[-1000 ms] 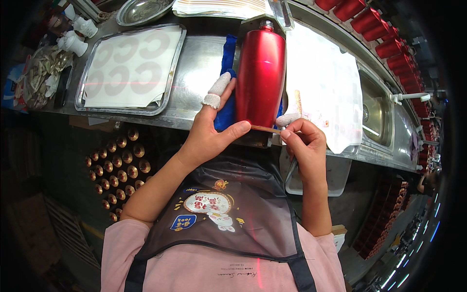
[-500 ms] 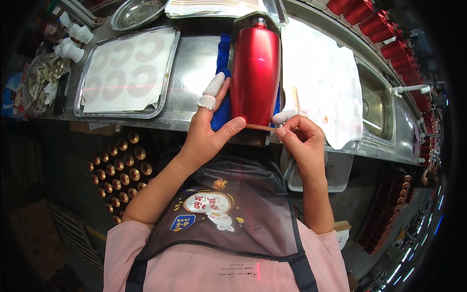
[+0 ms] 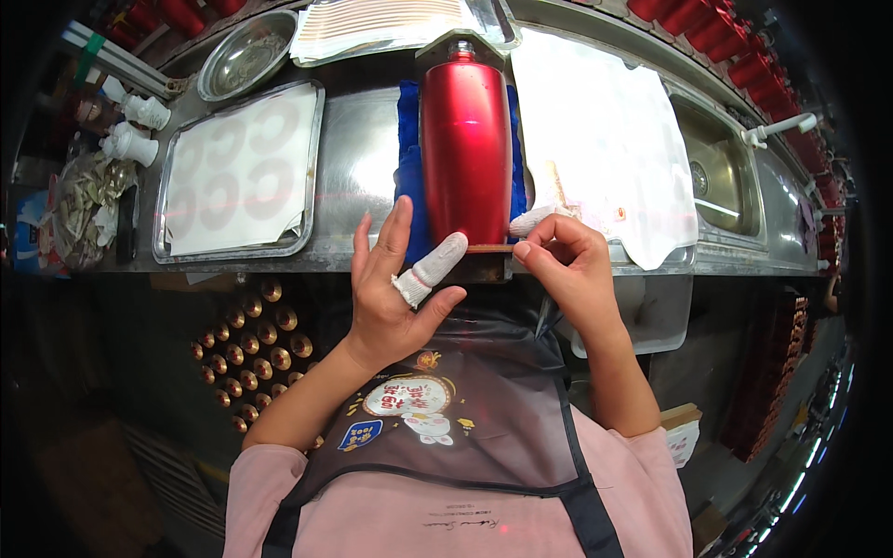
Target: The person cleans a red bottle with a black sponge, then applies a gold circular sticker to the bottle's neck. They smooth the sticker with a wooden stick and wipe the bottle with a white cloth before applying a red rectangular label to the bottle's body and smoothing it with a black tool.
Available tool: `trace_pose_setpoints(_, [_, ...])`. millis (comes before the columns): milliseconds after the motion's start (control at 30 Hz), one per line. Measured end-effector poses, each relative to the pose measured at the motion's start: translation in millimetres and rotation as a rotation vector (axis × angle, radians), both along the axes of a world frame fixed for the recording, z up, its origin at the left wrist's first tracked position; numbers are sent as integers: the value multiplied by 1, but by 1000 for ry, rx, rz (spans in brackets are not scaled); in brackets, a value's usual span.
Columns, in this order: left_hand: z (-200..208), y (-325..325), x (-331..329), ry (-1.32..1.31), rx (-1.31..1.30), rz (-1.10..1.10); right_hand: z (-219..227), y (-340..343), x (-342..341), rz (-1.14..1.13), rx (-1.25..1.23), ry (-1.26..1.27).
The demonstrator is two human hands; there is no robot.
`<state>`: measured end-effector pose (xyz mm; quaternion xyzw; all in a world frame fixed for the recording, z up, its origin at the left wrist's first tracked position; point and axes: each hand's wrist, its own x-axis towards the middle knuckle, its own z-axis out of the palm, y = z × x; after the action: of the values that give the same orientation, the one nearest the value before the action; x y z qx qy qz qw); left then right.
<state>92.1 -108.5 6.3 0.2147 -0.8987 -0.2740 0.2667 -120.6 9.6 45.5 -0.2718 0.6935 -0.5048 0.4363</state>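
At the near end of the red bottle (image 3: 468, 149), the right hand (image 3: 569, 263) pinches a brown strip (image 3: 490, 248) beside the outspread left hand (image 3: 391, 296).

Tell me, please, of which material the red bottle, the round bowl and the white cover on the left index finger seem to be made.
Red bottle: perhaps coated glass or metal, satin-gloss; its highlights are soft, and the opaque red hides what lies beneath.
Round bowl: probably metal, shiny; grey with bright reflections.
White finger cover: apparently knitted fabric, matte; its cuff looks frayed.
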Motion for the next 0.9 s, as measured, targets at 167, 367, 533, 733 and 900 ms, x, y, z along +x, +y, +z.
trace_pose_setpoints(167, [-7, 1, 7, -34, -10, -4, -5, 0, -1, -4, -12, 15])
trace_pose_setpoints(367, [-5, 0, 9, -38, -13, -12, -10, 1, -2, -17, -26, 24])
trace_pose_setpoints(533, [6, -4, 8, -63, -135, -29, -11, 1, -2, -17, -30, 8])
trace_pose_setpoints(733, [27, -12, 0, -123, -219, -90, -14, 1, -3, -12, -57, -1])
trace_pose_setpoints(900, [38, -14, -11, -165, -273, -126, -16, 1, -4, 4, -67, -1])
